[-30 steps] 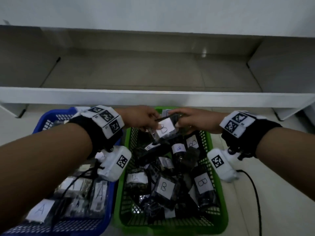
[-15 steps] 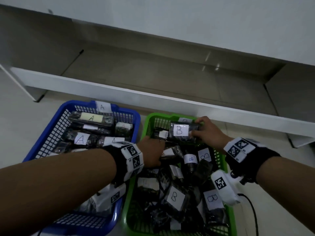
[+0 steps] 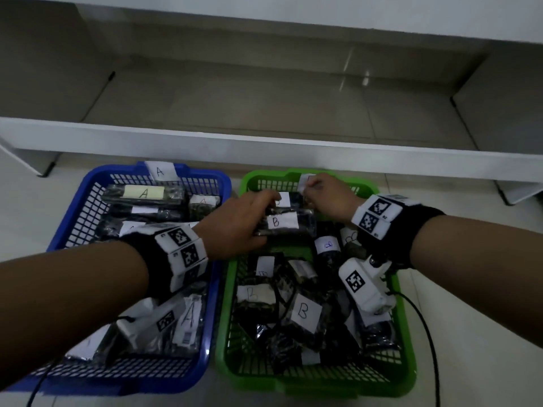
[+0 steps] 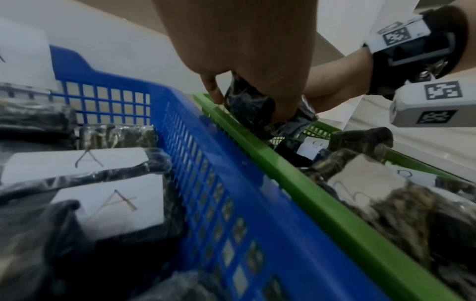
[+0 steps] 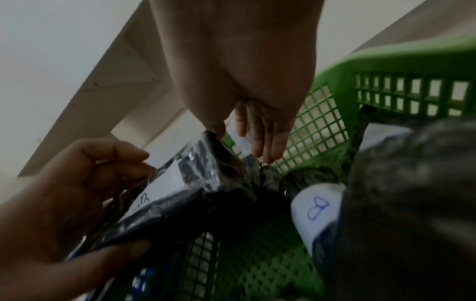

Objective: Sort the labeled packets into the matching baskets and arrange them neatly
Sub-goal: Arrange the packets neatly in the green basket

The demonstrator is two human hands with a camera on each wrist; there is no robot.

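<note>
A blue basket [image 3: 205, 356] tagged A holds several A packets [image 3: 144, 193]. Beside it on the right, a green basket [image 3: 317, 386] holds several dark B packets [image 3: 302, 314]. At the green basket's far end my left hand [image 3: 261, 215] grips the left end of a B packet [image 3: 282, 223] that lies crosswise, with another packet just behind it. The left wrist view shows the fingers curled round the dark packet [image 4: 247, 108]. My right hand [image 3: 311, 195] is at the packets' right end by the far wall. Its fingers [image 5: 260, 146] hang straight beside the packet [image 5: 201, 183].
A low white shelf unit [image 3: 264, 148] stands right behind both baskets, its front rail close to their far rims. Both baskets sit side by side on a pale tiled floor [image 3: 484, 333]. A black cable [image 3: 432, 348] trails from my right wrist over the green basket's right rim.
The B packet held up over the green basket a second ago now lies crosswise at its far end. My left hand went forward to grip it; the view dropped toward the baskets.
</note>
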